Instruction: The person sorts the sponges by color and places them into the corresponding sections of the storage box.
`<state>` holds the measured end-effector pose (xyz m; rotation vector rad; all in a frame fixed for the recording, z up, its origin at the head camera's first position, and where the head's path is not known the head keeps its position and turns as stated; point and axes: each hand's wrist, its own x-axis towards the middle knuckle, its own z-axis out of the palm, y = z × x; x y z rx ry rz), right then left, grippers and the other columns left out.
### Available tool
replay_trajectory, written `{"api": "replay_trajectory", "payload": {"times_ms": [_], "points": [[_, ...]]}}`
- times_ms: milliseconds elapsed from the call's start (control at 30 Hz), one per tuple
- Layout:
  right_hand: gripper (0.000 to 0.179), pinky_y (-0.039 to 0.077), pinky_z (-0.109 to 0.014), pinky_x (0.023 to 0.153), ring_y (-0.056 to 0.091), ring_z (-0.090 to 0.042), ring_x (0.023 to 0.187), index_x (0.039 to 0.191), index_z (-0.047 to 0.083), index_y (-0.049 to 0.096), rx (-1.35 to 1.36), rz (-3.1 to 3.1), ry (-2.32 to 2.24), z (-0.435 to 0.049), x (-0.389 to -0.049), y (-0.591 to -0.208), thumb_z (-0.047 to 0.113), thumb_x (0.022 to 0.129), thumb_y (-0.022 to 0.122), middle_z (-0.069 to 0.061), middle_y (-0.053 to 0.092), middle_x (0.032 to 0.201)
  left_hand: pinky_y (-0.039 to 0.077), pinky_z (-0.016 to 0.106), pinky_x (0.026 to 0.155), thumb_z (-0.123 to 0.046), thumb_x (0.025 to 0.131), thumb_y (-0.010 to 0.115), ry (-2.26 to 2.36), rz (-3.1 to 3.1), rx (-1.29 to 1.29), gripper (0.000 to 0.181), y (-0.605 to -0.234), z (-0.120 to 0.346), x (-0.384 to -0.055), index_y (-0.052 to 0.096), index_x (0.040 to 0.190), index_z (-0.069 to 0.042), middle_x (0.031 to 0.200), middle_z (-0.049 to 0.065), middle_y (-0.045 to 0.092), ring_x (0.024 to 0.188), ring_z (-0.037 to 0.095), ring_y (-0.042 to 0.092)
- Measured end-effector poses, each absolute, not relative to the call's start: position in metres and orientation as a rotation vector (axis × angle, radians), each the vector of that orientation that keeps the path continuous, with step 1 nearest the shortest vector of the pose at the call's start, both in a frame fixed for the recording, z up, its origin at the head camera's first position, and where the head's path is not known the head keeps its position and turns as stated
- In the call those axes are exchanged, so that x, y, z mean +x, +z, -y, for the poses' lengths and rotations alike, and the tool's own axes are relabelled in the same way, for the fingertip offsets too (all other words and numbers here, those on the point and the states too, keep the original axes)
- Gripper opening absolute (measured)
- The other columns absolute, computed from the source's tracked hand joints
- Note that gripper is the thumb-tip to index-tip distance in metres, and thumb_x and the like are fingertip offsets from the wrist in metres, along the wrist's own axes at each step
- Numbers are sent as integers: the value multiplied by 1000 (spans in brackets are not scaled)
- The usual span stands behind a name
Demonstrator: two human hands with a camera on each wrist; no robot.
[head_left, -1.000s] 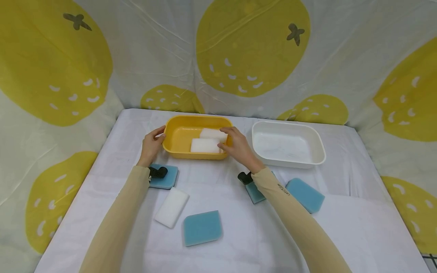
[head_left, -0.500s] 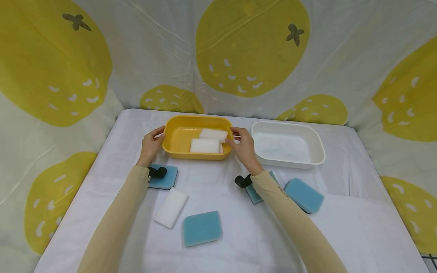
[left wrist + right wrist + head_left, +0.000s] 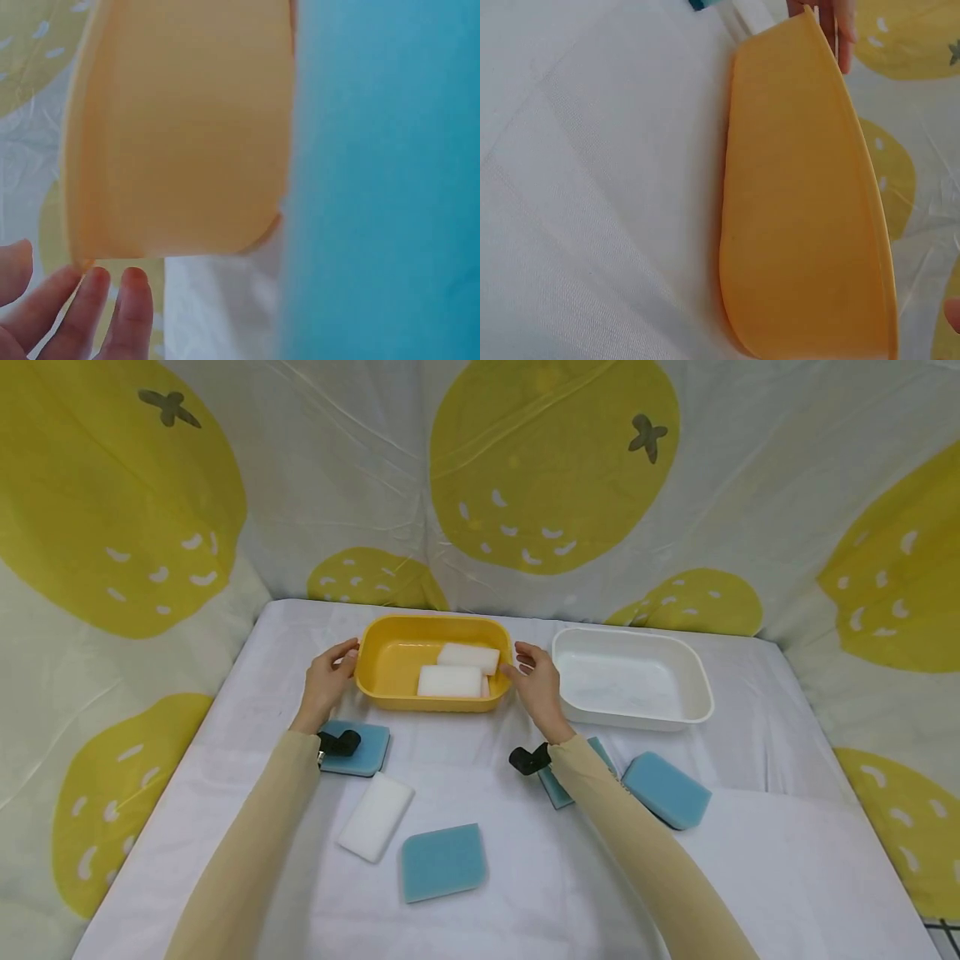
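A yellow plastic basin [image 3: 405, 702] sits at the back of the table with two white sponges [image 3: 450, 681] visible in its right half, and a pinkish edge shows beside the front one. My left hand [image 3: 324, 683] is at the basin's left end, fingers loosely extended and thumb apart; in the left wrist view, its fingertips [image 3: 133, 279] are right at the rim. At the opposite end is my right hand [image 3: 540, 689], thumb by the rim and fingers relaxed. Most of that hand is outside the right wrist view, where the basin's wall [image 3: 802, 202] dominates.
A white basin [image 3: 637, 720] stands to the right. Blue sponges lie near the left wrist [image 3: 369, 758], at front centre [image 3: 444, 863], partly under the right forearm [image 3: 556, 791], and farther right [image 3: 667, 789]. Another white sponge [image 3: 377, 818] lies left of centre.
My right hand has withdrawn from the white sponges to just outside the basin's right rim. My left hand has shifted slightly left. Basin and sponges look much the same.
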<state>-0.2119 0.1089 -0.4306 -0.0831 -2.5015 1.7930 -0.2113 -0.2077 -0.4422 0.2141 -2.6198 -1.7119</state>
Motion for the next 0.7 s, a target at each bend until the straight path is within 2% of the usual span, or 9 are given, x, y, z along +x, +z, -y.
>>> {"api": "replay_trajectory", "payload": {"times_ms": [333, 433, 600, 700], "points": [[48, 43, -34, 100, 50, -29, 119, 134, -3, 50, -175, 2521, 1873, -110, -215, -433, 5, 90, 64, -18, 51, 132, 41, 46, 101, -28, 100, 52, -1601, 2569, 9, 49, -422, 221, -180, 45, 142, -4, 137, 15, 51, 117, 33, 53], [48, 44, -33, 98, 50, -28, 119, 135, -2, 50, -197, 2538, 1878, -110, -216, -436, 6, 90, 64, -16, 51, 133, 42, 40, 101, -28, 99, 54, -1571, 2560, -39, 49, -412, 223, -166, 46, 141, -5, 136, 13, 52, 118, 29, 53], [48, 45, -32, 97, 50, -27, 118, 136, -1, 49, -211, 2556, 1886, -110, -218, -437, 7, 91, 63, -15, 51, 134, 44, 18, 93, -26, 97, 58, -1563, 2542, -147, 47, -399, 223, -141, 50, 138, -5, 134, 13, 54, 116, 26, 55], [47, 45, -33, 97, 50, -28, 118, 136, -3, 49, -214, 2552, 1905, -111, -218, -437, 5, 91, 62, -16, 51, 134, 43, 12, 90, -20, 96, 60, -1548, 2528, -228, 45, -394, 221, -127, 51, 137, -4, 132, 14, 55, 114, 27, 55]]}}
